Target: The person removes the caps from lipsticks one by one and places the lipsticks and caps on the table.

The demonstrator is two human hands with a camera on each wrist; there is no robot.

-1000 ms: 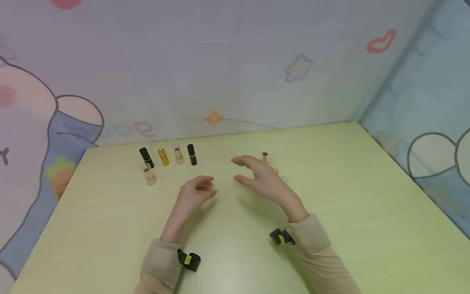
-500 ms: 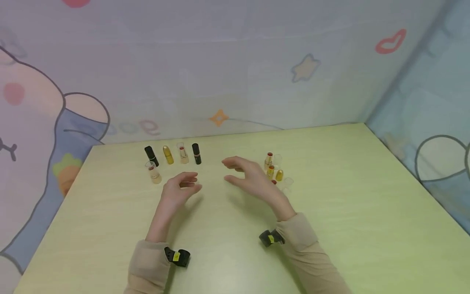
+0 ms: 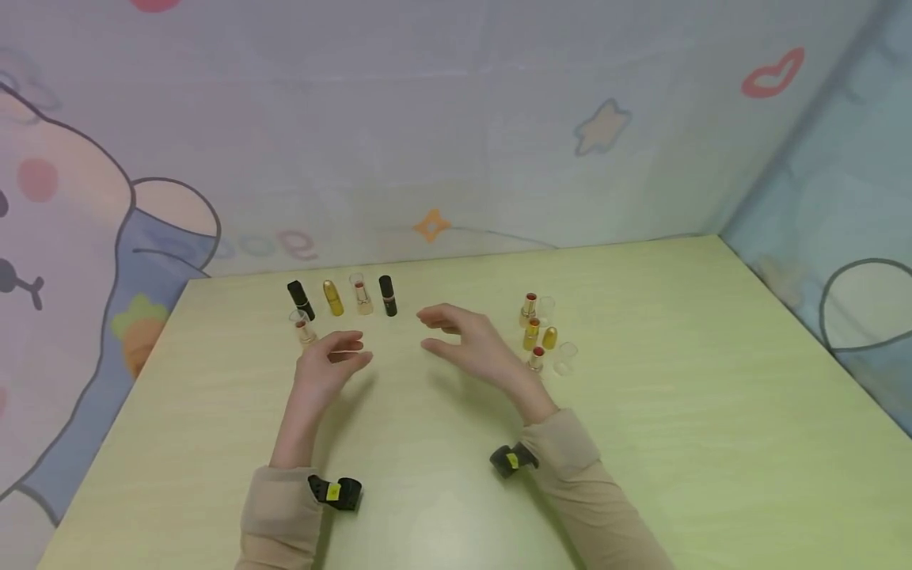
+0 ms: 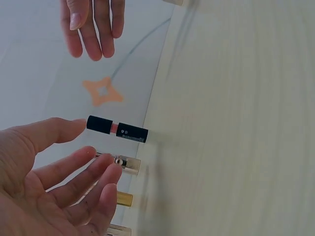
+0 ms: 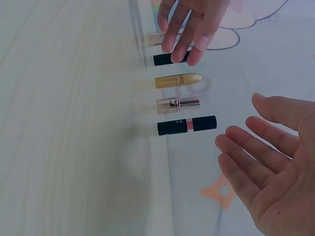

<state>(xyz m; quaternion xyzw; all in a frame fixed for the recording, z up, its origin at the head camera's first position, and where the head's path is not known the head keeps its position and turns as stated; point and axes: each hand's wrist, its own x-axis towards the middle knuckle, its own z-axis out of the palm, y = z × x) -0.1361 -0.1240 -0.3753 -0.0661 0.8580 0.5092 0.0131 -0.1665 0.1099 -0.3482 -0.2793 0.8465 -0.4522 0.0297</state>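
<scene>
Both hands hover over the table, relaxed and holding nothing. My left hand (image 3: 328, 368) is near the left group, overlapping the foot of a clear-capped lipstick (image 3: 302, 326) in the head view. Behind it stand a black lipstick tube (image 3: 301, 301), a gold bullet-shaped lipstick (image 3: 332, 298), another clear-capped lipstick (image 3: 362, 296) and a black lipstick tube with a pink band (image 5: 191, 125). My right hand (image 3: 470, 342) is at mid-table, fingers pointing left. Beside its wrist stand uncapped lipsticks: one pale gold (image 3: 529, 309), one gold (image 3: 531, 334) and one partly hidden (image 3: 537, 359).
Right of the uncapped lipsticks are a clear cap (image 3: 546, 311), a gold cap (image 3: 549, 338) and another clear cap (image 3: 564, 359). A printed cloth backdrop (image 3: 456, 142) rises along the table's (image 3: 698, 380) back edge.
Both hands have moved left over the table. The right hand has uncovered most of the right-hand lipsticks and caps; the left hand now overlaps the front clear-capped lipstick. The head view has shifted slightly.
</scene>
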